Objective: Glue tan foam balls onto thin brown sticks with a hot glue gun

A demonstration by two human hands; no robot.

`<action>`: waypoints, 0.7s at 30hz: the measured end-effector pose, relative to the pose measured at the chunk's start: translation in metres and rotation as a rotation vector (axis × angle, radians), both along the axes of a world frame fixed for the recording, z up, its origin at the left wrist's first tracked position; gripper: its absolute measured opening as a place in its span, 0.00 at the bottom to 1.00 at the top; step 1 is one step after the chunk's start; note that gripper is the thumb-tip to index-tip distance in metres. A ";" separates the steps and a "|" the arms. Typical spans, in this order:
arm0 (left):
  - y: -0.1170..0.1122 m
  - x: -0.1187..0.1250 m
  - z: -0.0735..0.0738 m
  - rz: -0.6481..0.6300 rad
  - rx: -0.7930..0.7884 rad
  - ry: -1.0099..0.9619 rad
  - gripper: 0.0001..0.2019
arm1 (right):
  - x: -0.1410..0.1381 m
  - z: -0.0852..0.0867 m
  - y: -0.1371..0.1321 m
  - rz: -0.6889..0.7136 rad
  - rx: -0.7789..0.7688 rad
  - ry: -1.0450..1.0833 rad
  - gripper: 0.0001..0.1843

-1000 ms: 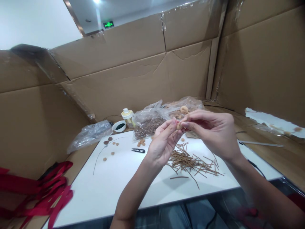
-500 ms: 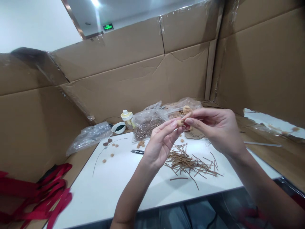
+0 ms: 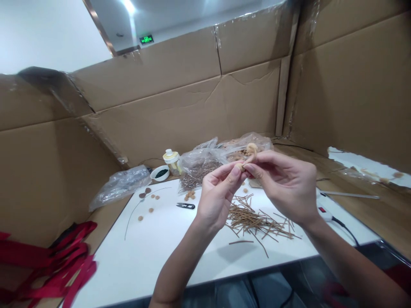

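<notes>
My left hand [image 3: 220, 194] and my right hand [image 3: 285, 187] meet in the air above a white table [image 3: 144, 265], fingertips pinching a small tan curled piece [image 3: 248, 156]. The piece looks like a soft bead or dough, and its exact material is hard to tell. Its lower end is partly hidden by my fingers. Below my hands lies a loose heap of thin brown sticks [image 3: 253, 224]. Small tan balls [image 3: 190, 195] and black-handled thread snips [image 3: 185, 205] lie just left of my left hand.
Clear plastic bags of brown sticks [image 3: 199, 171] and tan balls [image 3: 244, 150] stand at the table's back. Nearby are a jar [image 3: 171, 161], a bowl of green beads [image 3: 159, 173], brown discs [image 3: 144, 193] and a thin wire [image 3: 138, 209]. Cardboard walls surround the table; red ribbon [image 3: 48, 269] lies left.
My hands have drawn slightly closer and lower, still pinching the tan piece. The view has shifted a little, bringing a white corded switch into sight at the right.
</notes>
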State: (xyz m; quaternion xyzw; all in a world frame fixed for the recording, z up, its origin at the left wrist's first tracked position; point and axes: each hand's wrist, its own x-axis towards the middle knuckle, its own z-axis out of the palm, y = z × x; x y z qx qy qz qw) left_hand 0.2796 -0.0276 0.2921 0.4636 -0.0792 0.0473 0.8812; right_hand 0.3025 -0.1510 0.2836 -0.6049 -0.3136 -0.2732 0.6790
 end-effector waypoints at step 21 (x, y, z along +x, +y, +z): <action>0.018 0.003 0.006 -0.241 0.129 -0.097 0.10 | -0.001 -0.020 -0.022 0.170 0.241 0.303 0.07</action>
